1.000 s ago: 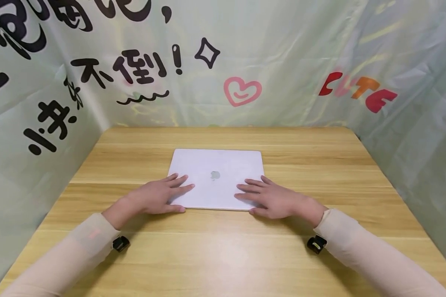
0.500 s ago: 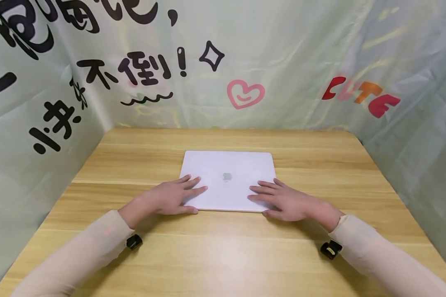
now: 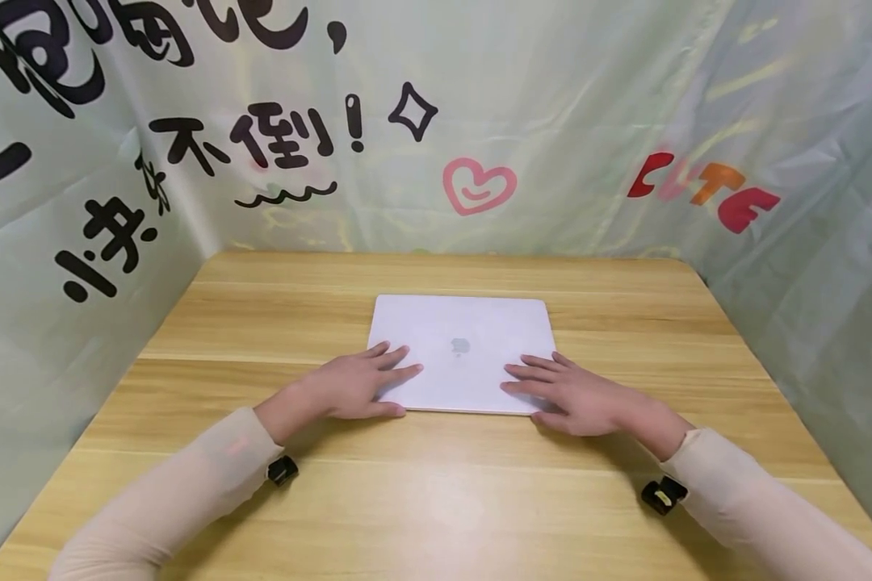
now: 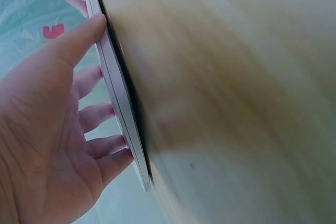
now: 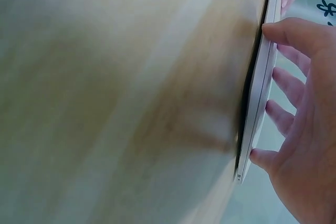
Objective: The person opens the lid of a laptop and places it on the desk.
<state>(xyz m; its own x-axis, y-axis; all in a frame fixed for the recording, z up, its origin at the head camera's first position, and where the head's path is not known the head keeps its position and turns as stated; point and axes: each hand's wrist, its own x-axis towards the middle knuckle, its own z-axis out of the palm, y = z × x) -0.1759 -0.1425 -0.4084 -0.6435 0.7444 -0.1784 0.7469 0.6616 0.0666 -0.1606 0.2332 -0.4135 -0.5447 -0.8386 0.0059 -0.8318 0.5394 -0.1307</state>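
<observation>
A closed silver laptop point(image 3: 459, 323) with an apple logo lies flat on the wooden table. My left hand point(image 3: 363, 386) rests on the lid's near left corner, fingers spread and fairly straight. Its thumb point(image 4: 86, 32) touches the front edge in the left wrist view. On the near right corner, my right hand point(image 3: 581, 397) lies the same way, with its thumb point(image 5: 283, 30) against the front edge in the right wrist view. A thin dark gap shows under the laptop's front edge in both wrist views.
The wooden table point(image 3: 436, 500) extends around the laptop on all sides. A pale printed cloth point(image 3: 552, 105) with black lettering and a pink heart hangs behind and beside it. A small black device point(image 3: 283, 470) sits at the left wrist, another black device point(image 3: 664, 495) at the right.
The laptop has slid to the right across the table, and both hands have moved along with it. The fingers keep their places on the lid. The view has shifted slightly.
</observation>
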